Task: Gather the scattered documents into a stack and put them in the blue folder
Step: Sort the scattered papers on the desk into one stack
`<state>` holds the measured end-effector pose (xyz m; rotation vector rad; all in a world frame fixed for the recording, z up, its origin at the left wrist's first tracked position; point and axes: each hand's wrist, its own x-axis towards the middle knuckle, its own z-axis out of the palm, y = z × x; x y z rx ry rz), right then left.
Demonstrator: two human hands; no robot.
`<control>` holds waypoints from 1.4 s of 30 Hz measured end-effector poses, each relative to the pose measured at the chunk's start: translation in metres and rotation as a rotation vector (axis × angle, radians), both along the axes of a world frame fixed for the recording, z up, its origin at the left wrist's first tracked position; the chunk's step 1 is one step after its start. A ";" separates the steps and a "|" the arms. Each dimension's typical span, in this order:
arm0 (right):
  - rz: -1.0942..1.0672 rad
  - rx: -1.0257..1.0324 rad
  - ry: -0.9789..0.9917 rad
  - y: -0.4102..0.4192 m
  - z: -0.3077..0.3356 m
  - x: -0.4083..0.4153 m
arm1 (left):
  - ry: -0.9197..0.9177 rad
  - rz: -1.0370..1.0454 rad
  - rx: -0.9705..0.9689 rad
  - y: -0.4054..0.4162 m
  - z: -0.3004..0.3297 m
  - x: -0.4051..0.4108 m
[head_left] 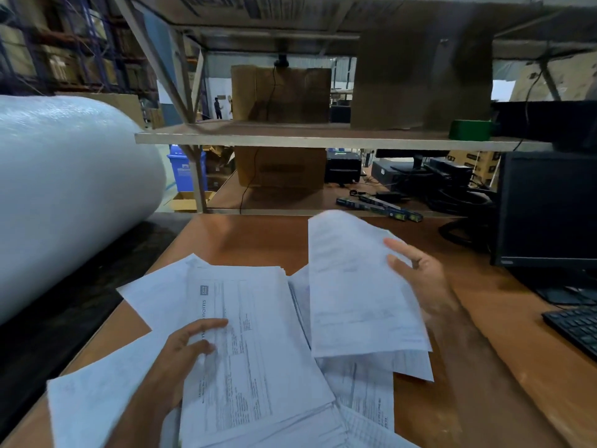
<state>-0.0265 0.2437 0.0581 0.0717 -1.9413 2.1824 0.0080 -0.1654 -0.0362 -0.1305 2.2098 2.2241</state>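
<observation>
The documents lie fanned across the bench, thin, limp and likely to slide. The right hand holds a few raised sheets by their right edge, fingers closed on them. The left hand lies open, flat on the main pile. Gripping along an edge suits such paper. Open bench lies beyond the pile; the keyboard limits the right. No blue folder is visible.

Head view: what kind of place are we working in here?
Most likely a warehouse packing or dispatch desk. A big bubble wrap roll lies beside the wooden desk, cardboard boxes sit on the shelf above, and tall storage racking stands behind.
</observation>
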 end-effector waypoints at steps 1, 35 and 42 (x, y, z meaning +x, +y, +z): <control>0.068 -0.129 -0.001 -0.006 0.006 0.004 | -0.009 0.007 0.011 0.000 0.000 0.000; 0.119 1.402 -0.239 -0.109 -0.088 0.042 | 0.127 0.257 0.101 -0.108 0.022 0.050; -0.023 1.177 -0.368 -0.171 -0.073 0.002 | 0.082 0.297 0.175 -0.097 0.014 0.054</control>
